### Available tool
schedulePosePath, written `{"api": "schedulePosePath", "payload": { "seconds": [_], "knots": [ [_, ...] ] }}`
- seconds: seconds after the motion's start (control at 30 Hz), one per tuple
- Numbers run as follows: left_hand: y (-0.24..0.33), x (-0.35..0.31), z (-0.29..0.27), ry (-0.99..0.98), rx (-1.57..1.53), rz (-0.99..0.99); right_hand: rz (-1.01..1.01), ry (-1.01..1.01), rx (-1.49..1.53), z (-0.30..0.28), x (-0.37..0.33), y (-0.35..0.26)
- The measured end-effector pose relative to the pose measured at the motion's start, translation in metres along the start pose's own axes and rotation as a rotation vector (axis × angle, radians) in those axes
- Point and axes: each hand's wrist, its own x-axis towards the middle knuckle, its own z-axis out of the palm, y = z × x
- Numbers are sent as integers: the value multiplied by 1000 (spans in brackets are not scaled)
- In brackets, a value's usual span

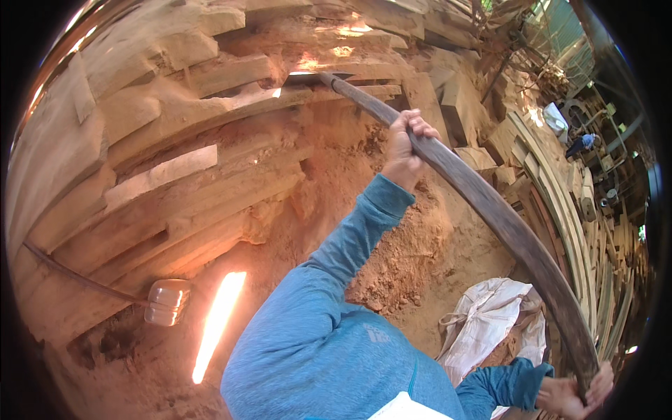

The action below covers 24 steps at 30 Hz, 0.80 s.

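A long, dark wooden handle (490,203) runs from the upper middle down to the lower right. At its far end a dark, flat metal blade (339,75) rests among the planks; I cannot tell whether it is a shovel or a hoe. My left hand (409,147) wraps round the upper part of the handle with that arm stretched forward. Low on the right, my right hand (577,393) grips the near end. Reddish sawdust or loose soil (392,269) lies heaped below the handle. Beside my right forearm is a crumpled white sack (483,318).
Stacked, dust-covered planks (196,171) fill the left and far side. A clear plastic jug (168,302) stands at the lower left, by a thin rod (80,273). Long boards (560,210) line the right, with clutter behind. A bright sunlit strip (218,327) marks the ground.
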Motion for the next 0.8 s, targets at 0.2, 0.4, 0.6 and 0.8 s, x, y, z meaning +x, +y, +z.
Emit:
{"api": "schedulePosePath", "payload": {
  "seconds": [0.2,0.4,0.6,0.8],
  "knots": [
    [54,21,-25,98,30,54,162,-42,-65,2,-38,13],
    [47,13,4,134,-39,15,112,-310,492,22,-31,17],
    [1,30,53,37,34,-34,201,-311,416,22,-17,61],
    [24,67,39,-71,98,39,222,-303,362,1,-7,74]
  ]
}}
